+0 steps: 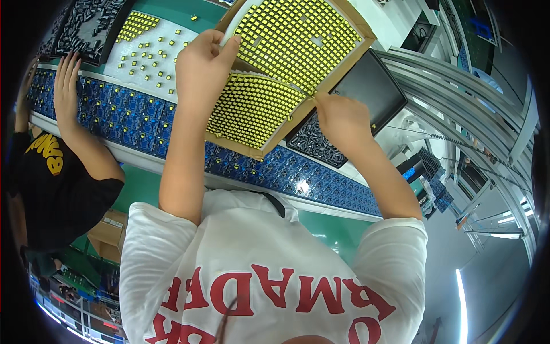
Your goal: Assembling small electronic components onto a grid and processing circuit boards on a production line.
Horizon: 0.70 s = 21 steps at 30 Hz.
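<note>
A cardboard box (256,153) holds dense rows of small yellow-topped blocks, in two layers. The upper layer rests on a thin pale sheet (234,26), tilted up at its near side so that the lower layer of yellow blocks (249,109) shows beneath. My left hand (200,66) pinches the sheet's left edge between thumb and fingers. At the sheet's near right corner my right hand (344,117) has its fingers closed on the edge; the fingertips are partly hidden.
Blue circuit boards (129,112) line the rail in front of me. Loose yellow blocks (152,63) lie on a white sheet at left. Black trays (366,80) stand right of the box and at far left (94,28). A co-worker's hand (67,86) reaches over the boards.
</note>
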Available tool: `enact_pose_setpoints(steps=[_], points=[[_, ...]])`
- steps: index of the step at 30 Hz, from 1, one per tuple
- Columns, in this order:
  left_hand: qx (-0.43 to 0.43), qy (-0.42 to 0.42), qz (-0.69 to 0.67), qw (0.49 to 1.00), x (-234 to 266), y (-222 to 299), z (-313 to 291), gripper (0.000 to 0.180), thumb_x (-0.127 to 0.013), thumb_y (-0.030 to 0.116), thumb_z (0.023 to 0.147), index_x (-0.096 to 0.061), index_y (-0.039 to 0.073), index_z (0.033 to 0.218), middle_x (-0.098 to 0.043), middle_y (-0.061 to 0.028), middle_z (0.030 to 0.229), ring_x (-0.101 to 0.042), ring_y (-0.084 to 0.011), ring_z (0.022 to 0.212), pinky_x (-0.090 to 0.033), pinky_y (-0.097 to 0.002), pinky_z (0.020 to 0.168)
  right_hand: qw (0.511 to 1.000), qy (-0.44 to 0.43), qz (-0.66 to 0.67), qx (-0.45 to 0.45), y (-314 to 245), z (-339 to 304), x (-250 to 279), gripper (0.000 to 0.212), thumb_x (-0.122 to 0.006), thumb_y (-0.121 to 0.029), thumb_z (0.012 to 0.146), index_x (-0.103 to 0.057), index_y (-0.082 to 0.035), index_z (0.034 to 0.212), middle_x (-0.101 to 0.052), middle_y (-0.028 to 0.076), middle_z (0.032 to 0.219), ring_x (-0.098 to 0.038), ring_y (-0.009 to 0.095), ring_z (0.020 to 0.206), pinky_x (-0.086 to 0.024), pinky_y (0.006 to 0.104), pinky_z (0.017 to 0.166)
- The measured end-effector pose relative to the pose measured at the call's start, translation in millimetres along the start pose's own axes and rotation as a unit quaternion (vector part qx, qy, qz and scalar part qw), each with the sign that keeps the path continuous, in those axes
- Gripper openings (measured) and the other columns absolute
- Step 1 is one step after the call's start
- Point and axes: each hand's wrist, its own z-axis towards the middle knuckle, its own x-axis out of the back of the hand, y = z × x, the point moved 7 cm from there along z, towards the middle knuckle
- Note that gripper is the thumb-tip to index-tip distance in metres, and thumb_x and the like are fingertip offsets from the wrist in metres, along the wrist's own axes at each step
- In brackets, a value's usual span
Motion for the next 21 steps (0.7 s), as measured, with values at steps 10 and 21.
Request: enact_pose_setpoints(steps=[10, 21], points=[[-0.010, 0.016, -0.010, 1.000, 0, 0, 0, 0.036, -0.069, 0.034, 0.085, -0.067, -0.002, 0.090, -0.057, -0.0042, 0.059, -0.050, -0.0116, 0.051, -0.039, -0.0292, 0.049, 0.998, 0.043, 0.043, 0.016, -1, -2, 1, 0.010, -0.055, -0.019, 0.090, -0.058, -0.009, 0.087, -0.063, 0.012, 0.073, -0.063, 0.035, 0.068, -0.049, 0.0486, 0.059], [-0.004, 0.041, -0.032, 0.999, 3, -1, -1, 0.033, -0.070, 0.030, 0.085, -0.067, -0.002, 0.089, -0.054, -0.0023, 0.057, -0.045, -0.0094, 0.050, -0.037, -0.0277, 0.048, 0.995, -0.087, -0.045, 0.028, -20, 5, 10, 0.009, -0.056, -0.008, 0.079, -0.064, -0.006, 0.080, -0.067, 0.016, 0.074, -0.067, 0.034, 0.072, -0.053, 0.0454, 0.063]])
